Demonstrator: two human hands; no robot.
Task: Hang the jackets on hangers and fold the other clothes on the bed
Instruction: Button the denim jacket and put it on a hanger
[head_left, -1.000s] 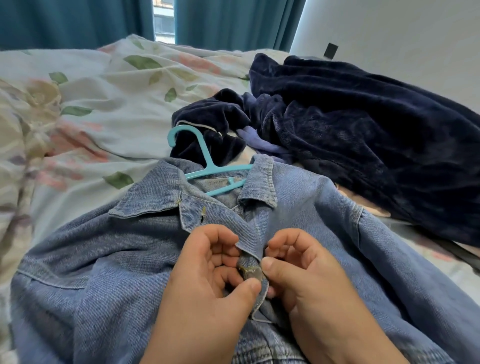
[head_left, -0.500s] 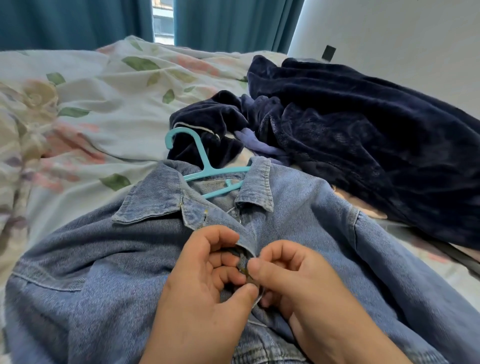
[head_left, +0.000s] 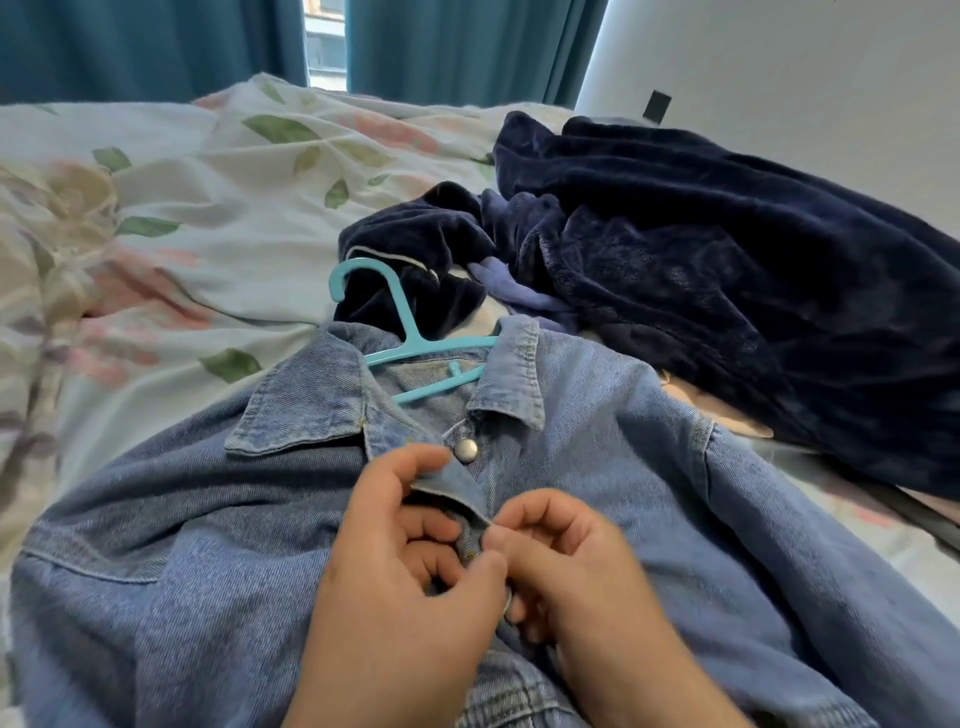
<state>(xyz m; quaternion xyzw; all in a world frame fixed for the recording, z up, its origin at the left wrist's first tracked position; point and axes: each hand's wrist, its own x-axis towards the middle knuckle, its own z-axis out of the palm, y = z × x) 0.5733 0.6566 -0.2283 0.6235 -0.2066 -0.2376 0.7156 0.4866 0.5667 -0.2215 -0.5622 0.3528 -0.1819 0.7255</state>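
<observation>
Jacket (head_left: 649, 493): denim, front up on the bed (head_left: 208, 234), teal hanger (head_left: 410, 332) in its collar.
Left hand (head_left: 395, 597): grip pinching the jacket's front edge below the button (head_left: 466, 450).
Right hand (head_left: 571, 582): grip pinching the same edge.
Robe (head_left: 727, 286): navy, heaped beyond.

The bed (head_left: 208, 249), spread with a white cover printed with green leaves and pink flowers, carries a faded blue denim jacket (head_left: 182, 545) and, just behind its collar, a rumpled navy plush garment (head_left: 727, 270).

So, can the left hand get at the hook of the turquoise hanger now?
Probably yes: the hook lies uncovered beyond the collar. But the left hand pinches the denim jacket and must let go first.
</observation>
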